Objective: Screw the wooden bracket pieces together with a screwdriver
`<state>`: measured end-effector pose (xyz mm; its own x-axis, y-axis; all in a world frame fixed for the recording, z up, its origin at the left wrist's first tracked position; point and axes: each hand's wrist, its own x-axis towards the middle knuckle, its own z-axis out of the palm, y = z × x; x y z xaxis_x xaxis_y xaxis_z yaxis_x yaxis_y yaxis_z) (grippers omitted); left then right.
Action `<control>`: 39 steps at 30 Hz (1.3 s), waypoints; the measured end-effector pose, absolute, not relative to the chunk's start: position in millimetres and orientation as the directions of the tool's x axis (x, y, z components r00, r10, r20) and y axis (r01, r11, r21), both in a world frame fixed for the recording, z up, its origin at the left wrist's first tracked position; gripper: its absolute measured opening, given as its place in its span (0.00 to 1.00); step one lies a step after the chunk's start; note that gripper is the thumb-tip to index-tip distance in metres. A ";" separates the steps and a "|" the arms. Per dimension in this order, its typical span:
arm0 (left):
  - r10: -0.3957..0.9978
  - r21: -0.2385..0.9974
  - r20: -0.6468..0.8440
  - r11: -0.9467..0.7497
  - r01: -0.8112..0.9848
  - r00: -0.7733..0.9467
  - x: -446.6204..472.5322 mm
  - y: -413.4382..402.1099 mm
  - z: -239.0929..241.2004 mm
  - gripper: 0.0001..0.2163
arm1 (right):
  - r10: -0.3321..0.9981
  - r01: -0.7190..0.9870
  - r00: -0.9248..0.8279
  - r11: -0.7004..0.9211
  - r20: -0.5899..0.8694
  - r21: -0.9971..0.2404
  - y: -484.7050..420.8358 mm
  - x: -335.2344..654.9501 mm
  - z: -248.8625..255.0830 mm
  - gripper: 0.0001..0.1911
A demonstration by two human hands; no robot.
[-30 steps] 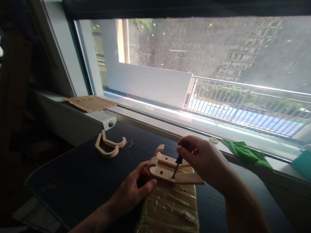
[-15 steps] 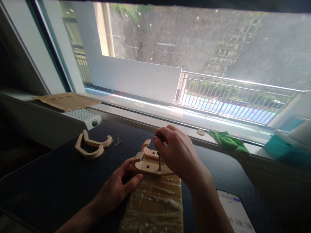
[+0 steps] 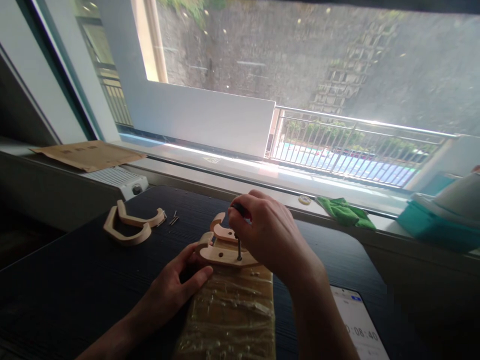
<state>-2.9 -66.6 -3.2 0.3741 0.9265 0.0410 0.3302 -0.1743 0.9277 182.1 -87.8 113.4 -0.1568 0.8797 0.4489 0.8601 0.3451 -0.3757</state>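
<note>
My right hand (image 3: 262, 225) is closed around the dark handle of a screwdriver (image 3: 239, 248). Its upright shaft meets a hole in the nearer wooden hook (image 3: 212, 254); the tip is hidden in the hole. This hook lies flat across a wooden block (image 3: 232, 305) wrapped in clear plastic. Behind it, a second wooden hook (image 3: 224, 232) lies on the block, partly covered by my right hand. My left hand (image 3: 176, 280) grips the curved end of the nearer hook, the thumb along the block's left edge and the fingertips partly hidden behind the hook.
Two more wooden hooks (image 3: 129, 236) lie on the dark table (image 3: 67, 280) at left, with several screws (image 3: 174, 218) beside them. A phone (image 3: 356, 320) running a timer lies right of my forearm. On the sill are a green cloth (image 3: 343, 212) and a tape roll (image 3: 304, 200).
The whole view has shifted slightly, so things appear further left. Both hands keep their places on the screwdriver and the hook. The phone's timer has advanced.
</note>
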 end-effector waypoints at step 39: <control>0.903 0.972 0.035 -0.130 0.195 0.429 -5.0 -73.2 -1.6 0.18 | 0.959 0.944 -0.043 0.132 0.282 -0.303 -81.3 198.6 110.0 0.14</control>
